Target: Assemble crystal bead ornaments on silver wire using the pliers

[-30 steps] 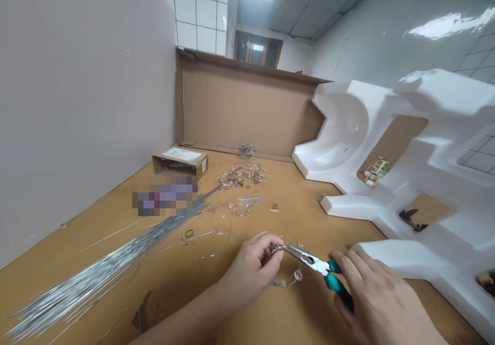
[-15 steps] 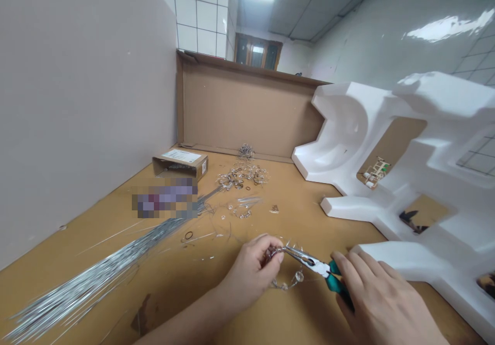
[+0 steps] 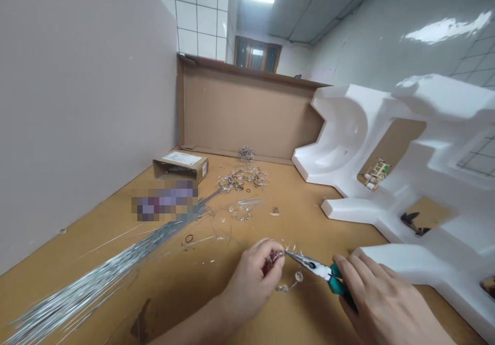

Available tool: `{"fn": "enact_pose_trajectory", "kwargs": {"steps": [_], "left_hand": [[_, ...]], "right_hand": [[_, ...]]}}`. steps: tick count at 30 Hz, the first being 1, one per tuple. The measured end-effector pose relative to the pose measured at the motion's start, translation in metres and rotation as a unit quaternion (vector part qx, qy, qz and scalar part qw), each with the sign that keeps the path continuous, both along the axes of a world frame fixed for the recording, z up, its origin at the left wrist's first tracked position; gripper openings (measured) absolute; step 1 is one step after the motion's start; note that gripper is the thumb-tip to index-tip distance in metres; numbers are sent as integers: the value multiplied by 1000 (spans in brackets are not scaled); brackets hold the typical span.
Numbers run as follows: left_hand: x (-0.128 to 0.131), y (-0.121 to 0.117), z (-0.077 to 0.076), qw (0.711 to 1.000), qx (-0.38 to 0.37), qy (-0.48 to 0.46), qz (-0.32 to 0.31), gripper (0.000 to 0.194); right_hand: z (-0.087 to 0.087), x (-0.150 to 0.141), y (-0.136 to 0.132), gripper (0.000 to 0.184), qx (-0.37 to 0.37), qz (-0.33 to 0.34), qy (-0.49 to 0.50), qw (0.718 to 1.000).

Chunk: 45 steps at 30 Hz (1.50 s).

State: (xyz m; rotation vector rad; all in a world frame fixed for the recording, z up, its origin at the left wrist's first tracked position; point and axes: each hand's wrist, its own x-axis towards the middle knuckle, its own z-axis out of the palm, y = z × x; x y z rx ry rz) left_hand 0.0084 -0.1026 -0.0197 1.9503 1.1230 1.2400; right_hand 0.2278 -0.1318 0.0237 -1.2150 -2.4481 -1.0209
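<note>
My left hand (image 3: 257,273) is closed, pinching a wired piece with clear beads between thumb and fingers. Part of that piece is hidden by the fingers. From below the pinch, a beaded strand (image 3: 298,277) with clear round beads curves to the right. My right hand (image 3: 382,298) wraps around the green handles of needle-nose pliers (image 3: 317,268). Their narrow tips point left and meet the wire at my left fingertips; whether they grip it is too small to tell.
A long bundle of metal wires (image 3: 112,267) lies along the left. Farther back are a pile of beaded wire pieces (image 3: 243,177), a small open cardboard box (image 3: 183,165) and a loose dark ring (image 3: 188,238). White foam packaging (image 3: 348,211) borders the right; a cardboard wall (image 3: 251,113) stands behind.
The pliers' jaws have come closer together at the tips. Both hands stay in nearly the same place, and the hanging beads have shifted slightly.
</note>
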Motion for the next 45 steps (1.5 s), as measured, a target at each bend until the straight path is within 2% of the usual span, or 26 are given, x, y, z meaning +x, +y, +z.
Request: {"fn": "enact_pose_trajectory", "kwargs": {"steps": [7, 15, 19, 22, 26, 33, 36, 45], "left_hand": [[-2, -7, 3, 988, 89, 120, 45, 14], [-2, -6, -1, 980, 110, 157, 53, 15], [-2, -8, 0, 982, 97, 157, 47, 16], [-1, -8, 2, 991, 67, 112, 33, 16], [2, -4, -1, 1000, -14, -3, 13, 12], [5, 0, -4, 981, -127, -142, -46, 8], [6, -1, -1, 969, -164, -170, -65, 8], [4, -3, 4, 963, -176, -185, -82, 9]], "right_hand": [[-6, 4, 3, 29, 12, 3, 14, 1000], [-5, 3, 3, 29, 30, -5, 10, 999], [-6, 4, 3, 29, 23, -11, 0, 1000], [-7, 3, 3, 30, 17, -12, 8, 1000], [-7, 1, 3, 29, 19, -10, 15, 1000], [3, 0, 3, 28, 19, 0, -18, 1000], [9, 0, 3, 27, 15, -5, -25, 1000], [21, -3, 2, 27, 13, 13, -21, 1000]]}}
